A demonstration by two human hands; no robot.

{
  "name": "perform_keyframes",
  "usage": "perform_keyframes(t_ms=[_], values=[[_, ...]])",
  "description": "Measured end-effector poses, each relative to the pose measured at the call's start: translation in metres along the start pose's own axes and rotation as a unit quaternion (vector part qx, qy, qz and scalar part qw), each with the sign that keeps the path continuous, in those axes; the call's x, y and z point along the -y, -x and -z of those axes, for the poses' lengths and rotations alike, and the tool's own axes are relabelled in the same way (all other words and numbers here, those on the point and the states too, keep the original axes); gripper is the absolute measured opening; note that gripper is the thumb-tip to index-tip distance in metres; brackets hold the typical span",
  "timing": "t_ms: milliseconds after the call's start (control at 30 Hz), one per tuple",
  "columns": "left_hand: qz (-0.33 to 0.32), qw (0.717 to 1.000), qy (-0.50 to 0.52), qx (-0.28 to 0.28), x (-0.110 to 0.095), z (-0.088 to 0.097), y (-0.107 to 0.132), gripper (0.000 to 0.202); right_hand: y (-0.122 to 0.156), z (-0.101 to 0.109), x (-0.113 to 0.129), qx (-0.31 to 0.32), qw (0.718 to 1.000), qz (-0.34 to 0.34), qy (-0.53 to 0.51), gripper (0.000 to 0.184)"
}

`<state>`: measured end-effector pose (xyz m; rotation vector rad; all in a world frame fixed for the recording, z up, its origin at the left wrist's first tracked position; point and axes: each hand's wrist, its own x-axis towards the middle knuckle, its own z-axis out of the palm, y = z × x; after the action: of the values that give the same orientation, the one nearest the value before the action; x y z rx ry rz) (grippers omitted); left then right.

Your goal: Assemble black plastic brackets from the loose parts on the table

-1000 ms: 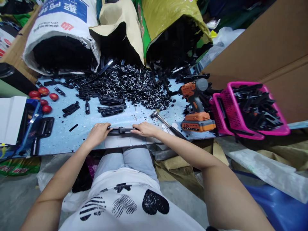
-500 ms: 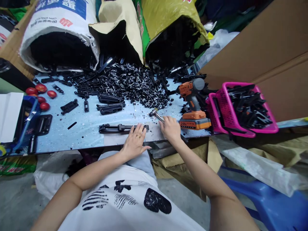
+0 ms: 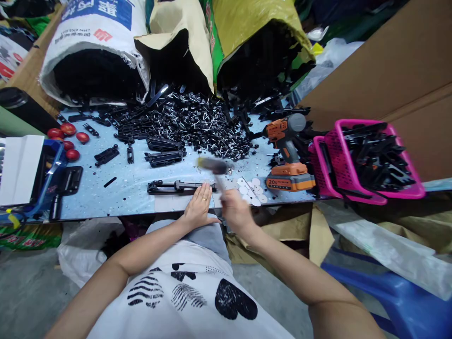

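Observation:
My left hand lies with fingers stretched out over the right end of a long black jointed part, which rests along the front of the bench. In my right hand is the handle of a small hammer, raised and smeared by motion. Its head has a yellowish end pointing left and hangs just beyond the right end of the black part. Beside my right hand lie several pale round discs. What sits under my left fingers is hidden.
Small black pins are heaped before the open sacks. An orange cordless drill stands to the right, near a pink basket of black parts. Red fruits and a blue tray are on the left.
My right hand has picked the hammer up from the bench and brought it left, toward my left hand. The pale discs have come into view. My left hand stays on the black part.

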<state>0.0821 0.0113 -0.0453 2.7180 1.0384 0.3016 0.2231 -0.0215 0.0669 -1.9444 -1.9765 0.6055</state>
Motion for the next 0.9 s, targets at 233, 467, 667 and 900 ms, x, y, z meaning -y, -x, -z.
perform_keyframes(t_ms=[233,467,667,900], values=[[-0.002,1.0,0.025,0.016,0.005,0.036,0.003,0.086,-0.021,-0.008,-0.049,0.064,0.988,-0.108,0.093,0.045],[0.206,0.972,-0.008,-0.109,0.079,0.116,0.053,0.044,-0.042,0.015,-0.104,-0.122,0.97,-0.067,0.198,0.045],[0.124,0.989,-0.025,-0.078,0.083,0.111,0.064,0.046,-0.066,-0.047,-0.016,0.006,0.926,0.331,0.179,0.046],[0.063,0.997,0.047,0.017,0.093,0.084,0.031,0.066,-0.066,-0.043,-0.002,0.039,0.901,0.329,0.282,0.045]])
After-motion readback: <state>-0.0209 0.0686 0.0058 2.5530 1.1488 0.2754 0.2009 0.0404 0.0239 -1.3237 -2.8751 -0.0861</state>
